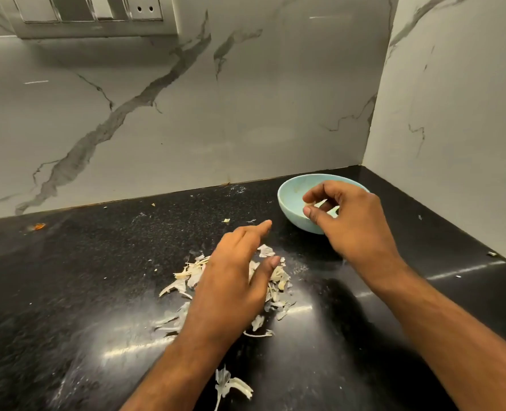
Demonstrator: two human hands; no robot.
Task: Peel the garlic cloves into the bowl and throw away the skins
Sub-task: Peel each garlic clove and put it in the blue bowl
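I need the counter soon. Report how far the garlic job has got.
Done: a pile of papery garlic skins lies on the black counter. In hand: the right hand hovers over the pale blue bowl; the left hand rests on the skins. Left: throwing skins away.

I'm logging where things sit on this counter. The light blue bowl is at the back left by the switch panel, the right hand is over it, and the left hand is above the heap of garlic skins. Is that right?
Not quite. The head view shows the light blue bowl at the back right, in the corner where the two marble walls meet, not on the left under the switch panel. The rest holds: the right hand is over it and the left hand is above the garlic skins.
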